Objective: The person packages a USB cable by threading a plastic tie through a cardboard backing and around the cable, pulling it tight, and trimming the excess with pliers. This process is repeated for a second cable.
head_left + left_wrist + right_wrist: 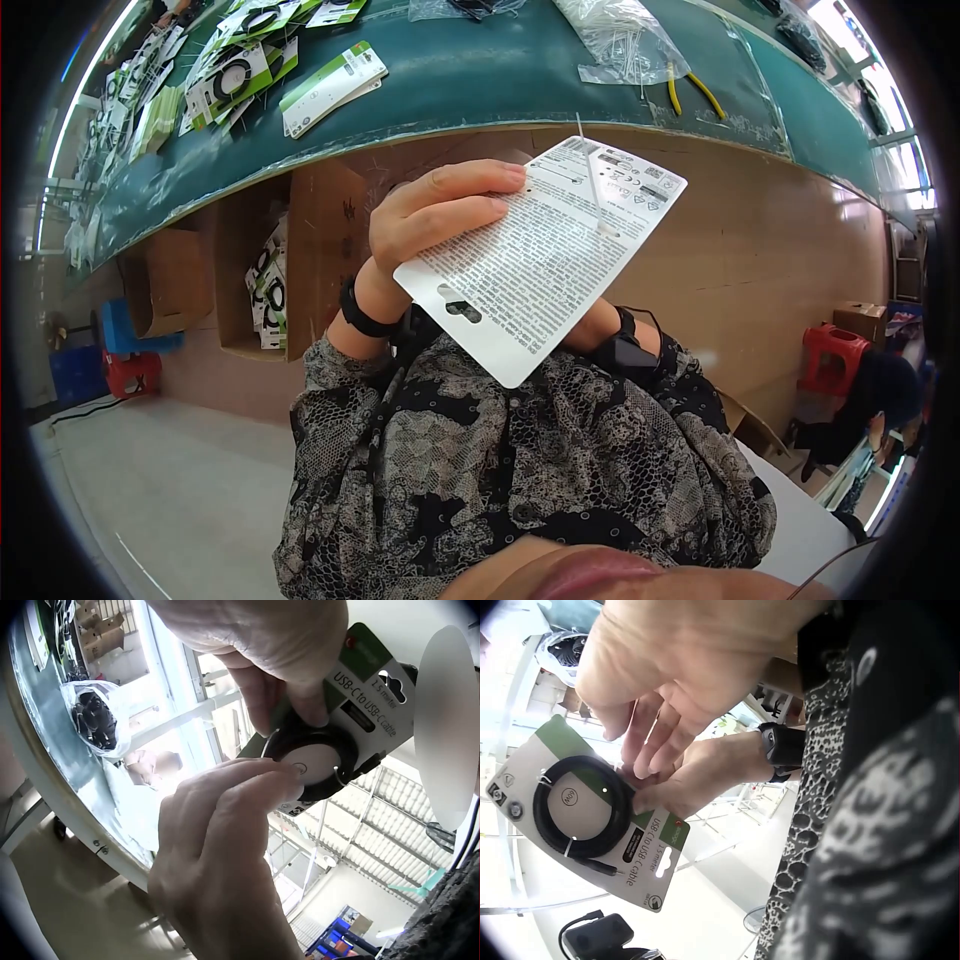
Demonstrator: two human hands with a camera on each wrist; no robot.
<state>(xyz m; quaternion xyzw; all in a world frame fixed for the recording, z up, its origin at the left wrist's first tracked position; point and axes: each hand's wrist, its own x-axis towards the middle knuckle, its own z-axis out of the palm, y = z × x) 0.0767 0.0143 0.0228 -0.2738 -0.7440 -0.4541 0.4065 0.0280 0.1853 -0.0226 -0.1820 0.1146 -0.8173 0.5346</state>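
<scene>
My left hand [440,215] holds a printed packaging card [530,260], its fingers lying over the text side. A thin white tie [595,180] sticks out from that side. On the card's front, a coiled black USB-C cable [621,814] is held by small white ties. In the left wrist view my left thumb presses beside the coil. My right hand [225,840] is in front of the coil there, fingertips overlapping it. The right wrist view shows the right hand's fingers loosely bent with nothing visible between them. From the head, the card hides most of that hand.
Ahead runs a green-topped bench [440,95] bearing a stack of cards [335,88], carded cables [235,75], a clear bag of white ties [625,40] and yellow-handled pliers [705,95]. Below it, a cardboard box [245,335] holds packed cables. Red stools [832,350] stand at the sides.
</scene>
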